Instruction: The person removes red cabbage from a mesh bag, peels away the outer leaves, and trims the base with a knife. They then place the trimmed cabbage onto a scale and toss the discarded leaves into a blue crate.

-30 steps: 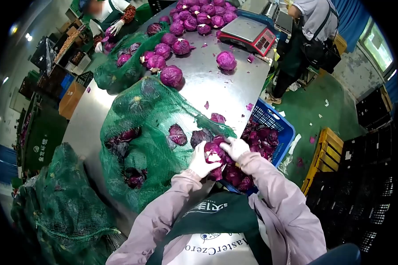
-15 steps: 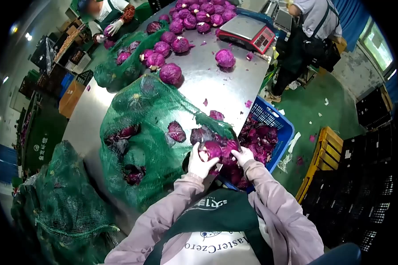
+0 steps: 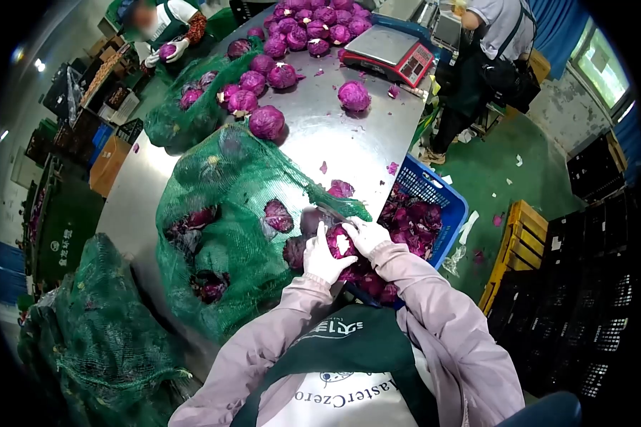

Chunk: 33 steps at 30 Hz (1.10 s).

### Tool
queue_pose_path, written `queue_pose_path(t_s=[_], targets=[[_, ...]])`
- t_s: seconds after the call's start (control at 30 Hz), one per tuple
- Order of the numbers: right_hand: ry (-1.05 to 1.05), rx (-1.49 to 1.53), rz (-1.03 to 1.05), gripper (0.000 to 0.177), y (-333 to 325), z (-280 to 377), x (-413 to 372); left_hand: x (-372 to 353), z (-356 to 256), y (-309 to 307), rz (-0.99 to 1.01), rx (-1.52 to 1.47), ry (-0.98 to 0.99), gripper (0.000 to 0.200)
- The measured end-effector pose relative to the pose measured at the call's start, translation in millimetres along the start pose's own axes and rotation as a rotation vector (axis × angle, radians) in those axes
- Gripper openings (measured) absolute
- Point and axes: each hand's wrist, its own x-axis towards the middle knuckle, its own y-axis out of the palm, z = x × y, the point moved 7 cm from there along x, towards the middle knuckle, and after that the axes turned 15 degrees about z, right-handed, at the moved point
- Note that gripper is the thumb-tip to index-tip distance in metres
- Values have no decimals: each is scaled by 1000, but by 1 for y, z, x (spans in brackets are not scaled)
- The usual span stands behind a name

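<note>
White-gloved, my left hand (image 3: 323, 257) curls around the left side of a red cabbage (image 3: 340, 245), whose pale stem end faces up. My right hand (image 3: 367, 235), also gloved, grips the same cabbage from its upper right. Just left of my hands, a green mesh bag (image 3: 243, 188) holds several red cabbages and lies open on the metal table (image 3: 320, 149). Under and beyond my right forearm, a blue crate (image 3: 457, 213) is filled with purple leaves (image 3: 413, 220).
A pile of red cabbages (image 3: 313, 28) lies at the table's far end, near a red scale (image 3: 395, 53). Another full mesh bag (image 3: 107, 327) stands at left. Two co-workers are across the table; one holds a cabbage (image 3: 167, 51). A yellow pallet (image 3: 516, 245) stands right.
My right hand has moved left and up, from over the crate's leaves onto the cabbage. The cabbage now shows its pale stem end. The far-left co-worker has raised a cabbage.
</note>
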Motion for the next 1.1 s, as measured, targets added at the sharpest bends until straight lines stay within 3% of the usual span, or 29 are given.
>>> queue_pose_path(t_s=[0.03, 0.13, 0.2, 0.27, 0.33, 0.37, 0.4, 0.47, 0.6, 0.63, 0.67, 0.73, 0.8, 0.87, 0.97, 1.1], targets=[[153, 184, 32, 46, -3, -13, 0, 2, -2, -1, -2, 14, -9, 117], [195, 225, -86, 46, 2, -37, 13, -3, -9, -4, -8, -2, 49, 116], [170, 507, -141, 45, 7, -56, 15, -10, -8, -6, -6, -8, 164, 115], [222, 724, -42, 40, 15, -56, -2, -20, 4, -1, 29, -112, 198, 114], [37, 579, -163, 34, 16, -28, -26, -45, 11, 0, -171, 0, 242, 114], [-8, 587, -246, 33, 18, -11, -44, -55, 26, 7, -190, -48, 62, 114], [39, 542, -234, 32, 32, -7, -53, -62, 44, 15, -186, -279, -100, 111], [-9, 544, -277, 30, 41, 15, -77, -68, 52, 24, -142, -423, -221, 106], [162, 696, -302, 31, 58, -25, -76, -59, 25, 13, -144, -220, -52, 99], [253, 680, -350, 34, 72, -58, -66, -56, 24, 24, -171, -174, 86, 99], [413, 793, -164, 37, 107, -104, -45, -56, 13, 22, -122, -146, 155, 99], [463, 482, -182, 44, 75, -102, -60, -54, 8, 24, -47, -115, 144, 103], [203, 543, -442, 64, 44, -73, -77, -58, 9, 25, -16, -178, 125, 110], [-10, 467, -315, 69, -2, -8, -94, -53, 1, 22, 18, -192, 137, 115], [-51, 161, -21, 73, 36, 12, -75, -47, -5, 26, 12, -132, 213, 117], [55, 257, -74, 51, 20, 8, -56, -46, -2, 22, -125, -204, 277, 117]])
